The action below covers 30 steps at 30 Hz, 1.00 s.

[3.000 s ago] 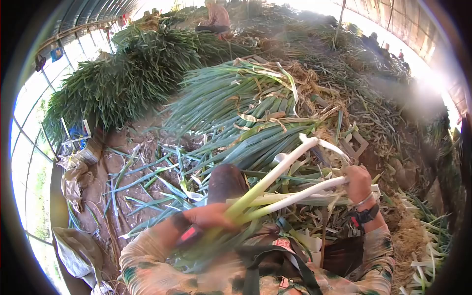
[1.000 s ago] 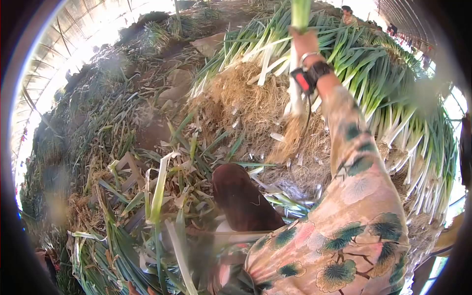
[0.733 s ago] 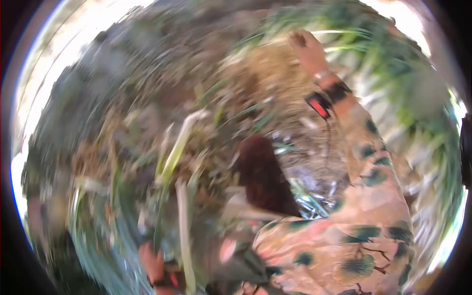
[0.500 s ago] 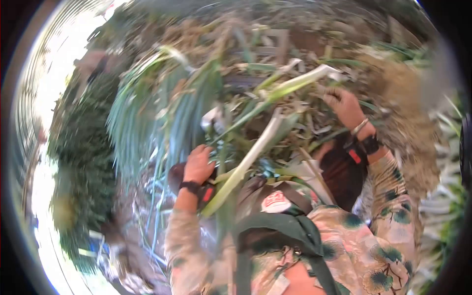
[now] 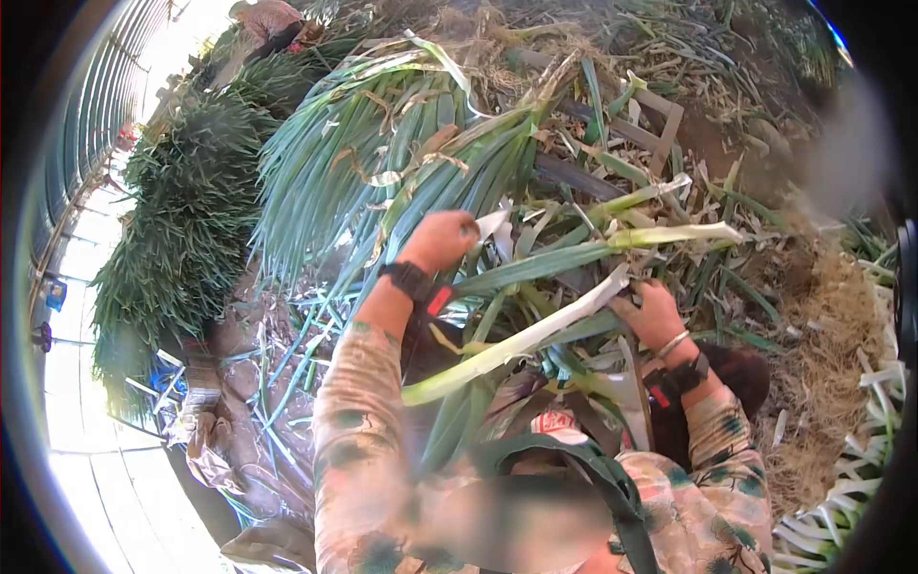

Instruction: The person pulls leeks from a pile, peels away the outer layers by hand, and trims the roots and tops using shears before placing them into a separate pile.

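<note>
My left hand is closed, its fingers curled beside a white strip; what is in them, if anything, is hidden. A long green onion with a thick white stem slants across my lap, its pale end up and to the right. At that end my right hand has thumb and fingers closed in, seemingly pinching the tip. Two more pale-stemmed onions lie just beyond, over loose leaves. Both wrists wear dark bands.
A heap of green onions fans out ahead on the left, near a wooden frame. Root trimmings pile on the right, beside a row of white stems. A dark green stack stands left, with another person behind it.
The camera view has shifted and sharpened. My left hand has risen toward the onion heap. My right hand has come down and in, to the pale end of the slanting green onion.
</note>
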Each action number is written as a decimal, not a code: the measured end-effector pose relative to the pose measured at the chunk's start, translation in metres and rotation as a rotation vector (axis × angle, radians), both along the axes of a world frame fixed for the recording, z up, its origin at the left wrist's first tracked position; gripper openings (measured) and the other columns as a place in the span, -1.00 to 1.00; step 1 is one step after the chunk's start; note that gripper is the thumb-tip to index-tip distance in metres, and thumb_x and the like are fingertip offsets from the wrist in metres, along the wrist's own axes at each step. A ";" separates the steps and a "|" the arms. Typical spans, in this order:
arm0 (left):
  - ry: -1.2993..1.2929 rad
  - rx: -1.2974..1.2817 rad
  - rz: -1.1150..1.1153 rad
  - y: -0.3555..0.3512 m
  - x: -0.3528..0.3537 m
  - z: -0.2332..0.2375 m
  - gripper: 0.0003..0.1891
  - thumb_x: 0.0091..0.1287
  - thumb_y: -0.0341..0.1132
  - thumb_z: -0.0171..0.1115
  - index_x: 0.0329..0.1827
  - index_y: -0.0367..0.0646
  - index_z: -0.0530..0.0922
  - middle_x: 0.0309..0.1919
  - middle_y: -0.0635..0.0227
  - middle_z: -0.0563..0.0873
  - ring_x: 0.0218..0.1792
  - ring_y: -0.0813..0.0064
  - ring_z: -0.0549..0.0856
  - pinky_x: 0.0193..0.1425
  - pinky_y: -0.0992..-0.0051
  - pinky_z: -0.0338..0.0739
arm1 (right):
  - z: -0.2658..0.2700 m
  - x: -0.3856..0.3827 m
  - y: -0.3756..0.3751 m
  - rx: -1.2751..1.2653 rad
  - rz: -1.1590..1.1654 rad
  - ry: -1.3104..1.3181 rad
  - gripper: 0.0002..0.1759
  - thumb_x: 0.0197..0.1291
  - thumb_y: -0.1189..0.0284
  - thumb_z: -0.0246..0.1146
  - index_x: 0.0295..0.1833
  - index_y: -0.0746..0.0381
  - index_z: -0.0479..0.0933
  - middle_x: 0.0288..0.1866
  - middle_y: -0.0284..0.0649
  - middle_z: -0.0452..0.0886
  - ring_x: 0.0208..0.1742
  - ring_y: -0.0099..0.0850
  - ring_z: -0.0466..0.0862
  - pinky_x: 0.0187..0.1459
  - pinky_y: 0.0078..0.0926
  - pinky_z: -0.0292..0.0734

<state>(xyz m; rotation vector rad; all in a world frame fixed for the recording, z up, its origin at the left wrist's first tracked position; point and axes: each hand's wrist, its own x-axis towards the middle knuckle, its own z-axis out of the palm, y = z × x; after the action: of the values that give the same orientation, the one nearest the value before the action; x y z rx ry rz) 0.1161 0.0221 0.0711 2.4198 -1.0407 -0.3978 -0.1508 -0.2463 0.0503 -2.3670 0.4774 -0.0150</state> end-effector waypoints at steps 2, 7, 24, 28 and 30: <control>-0.084 -0.049 0.027 -0.028 0.041 0.003 -0.70 0.16 -0.19 0.23 -0.18 -0.22 0.68 -0.25 0.04 0.73 -0.17 0.04 0.70 -0.01 0.27 0.57 | -0.003 0.006 0.003 -0.006 0.015 -0.061 -0.50 0.11 0.25 0.38 0.06 0.38 0.56 0.08 0.18 0.56 0.10 0.05 0.57 0.13 -0.20 0.47; -0.299 -0.110 0.111 -0.108 0.105 -0.013 -0.69 0.11 -0.20 0.28 -0.16 -0.21 0.68 -0.18 0.03 0.72 -0.08 0.04 0.68 0.09 0.22 0.53 | 0.004 0.018 -0.006 0.271 -0.071 0.150 -0.50 0.02 0.30 0.43 0.07 0.31 0.56 -0.08 0.00 0.68 -0.06 -0.17 0.69 0.02 -0.34 0.55; -0.080 0.390 0.309 -0.178 0.138 -0.019 -0.27 -0.02 -0.08 0.47 0.22 -0.12 0.39 0.09 0.16 0.65 0.12 0.24 0.65 0.13 0.30 0.59 | 0.008 0.036 -0.101 0.978 -0.310 -0.317 -0.77 0.22 0.34 0.22 -0.13 0.28 0.57 -0.33 -0.29 0.62 -0.32 -0.50 0.62 -0.26 -0.57 0.53; -0.077 0.361 0.292 -0.162 0.108 -0.020 -0.24 -0.02 -0.10 0.46 0.26 -0.14 0.38 0.05 0.14 0.67 0.08 0.19 0.67 0.14 0.29 0.58 | 0.037 0.043 -0.118 1.249 -0.532 -0.637 -0.66 0.28 0.23 0.16 -0.05 0.30 0.54 -0.23 -0.20 0.64 -0.23 -0.35 0.65 -0.13 -0.40 0.58; -0.142 0.327 0.247 -0.153 0.094 -0.032 -0.32 -0.01 -0.11 0.43 0.18 -0.16 0.42 -0.01 0.07 0.66 0.02 0.13 0.68 0.09 0.25 0.58 | 0.061 0.043 -0.111 1.364 -0.499 -0.634 -0.63 0.28 0.25 0.14 0.01 0.33 0.54 -0.14 -0.16 0.65 -0.12 -0.29 0.66 -0.03 -0.33 0.59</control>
<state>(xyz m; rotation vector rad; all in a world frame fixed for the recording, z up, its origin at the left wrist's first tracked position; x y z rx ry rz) 0.2102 -0.1312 0.0392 2.8640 -0.7647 -0.3357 -0.1078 -0.3574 0.1111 -0.8022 0.4978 -0.4860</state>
